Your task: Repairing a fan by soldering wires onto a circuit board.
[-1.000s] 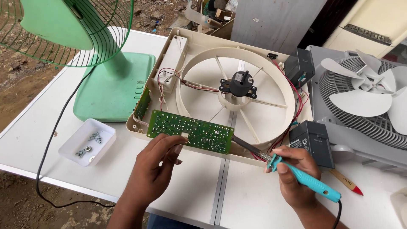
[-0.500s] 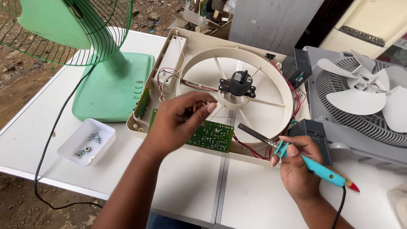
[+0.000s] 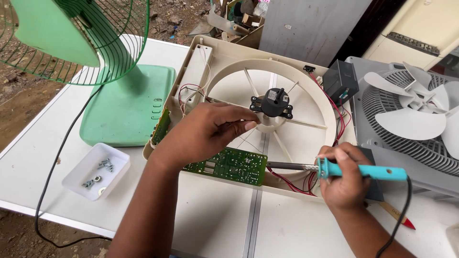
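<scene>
My left hand (image 3: 205, 131) hovers over the left side of a cream fan housing (image 3: 306, 76), its fingertips pinched on a thin wire just left of the black motor (image 3: 272, 102). A green circuit board (image 3: 234, 167) leans on the housing's near edge, below that hand. My right hand (image 3: 342, 186) grips a soldering iron (image 3: 373, 172) by its teal handle. The iron's metal tip points left and ends next to the board's right end, above red wires.
A green table fan (image 3: 124, 110) stands at the left, its black cord (image 3: 52, 172) trailing off the table edge. A small white tray (image 3: 114, 167) with screws sits near it. A grey fan grille (image 3: 411, 114) and a black box (image 3: 340, 81) are at the right.
My left hand has let go of the circuit board, risen over the housing and pinched a thin wire. The right hand with the iron has stayed at the board's right end.
</scene>
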